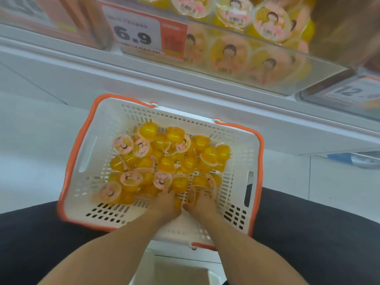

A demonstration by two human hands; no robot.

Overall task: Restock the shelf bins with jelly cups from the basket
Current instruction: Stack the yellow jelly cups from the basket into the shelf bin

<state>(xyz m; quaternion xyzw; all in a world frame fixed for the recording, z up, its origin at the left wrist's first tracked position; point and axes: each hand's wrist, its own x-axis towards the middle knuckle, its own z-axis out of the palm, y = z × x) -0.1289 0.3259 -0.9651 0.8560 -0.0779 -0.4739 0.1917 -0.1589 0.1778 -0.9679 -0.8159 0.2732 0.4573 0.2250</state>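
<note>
While crouching over the basket (144, 112) on the floor, reaching both hands down into the near end of the heap of jelly cups (164, 159), so judging this the gathering step, with nothing lifted out yet. Left hand (167, 203) digging among the cups beside a pink-lidded one, fingers (164, 193) curling down into the pile; right hand (200, 202) doing likewise just beside it, fingers bending round what looks like a cup tipped on its side. Lying loose in the basket, most cups showing yellow bottoms, a few showing cartoon lids. Sitting above, the shelf bin (267, 64) already holding a stack of the same cups behind its clear front. Calling next, probably, for closing on a handful, lifting clear of the basket wall and carrying up to the bin without spilling. Struggling to tell exactly how many cups each hand is gripping, fingertips being buried in the heap; bin top cut off at the upper edge, price tag (133, 30) blurred apart from its big numerals
</note>
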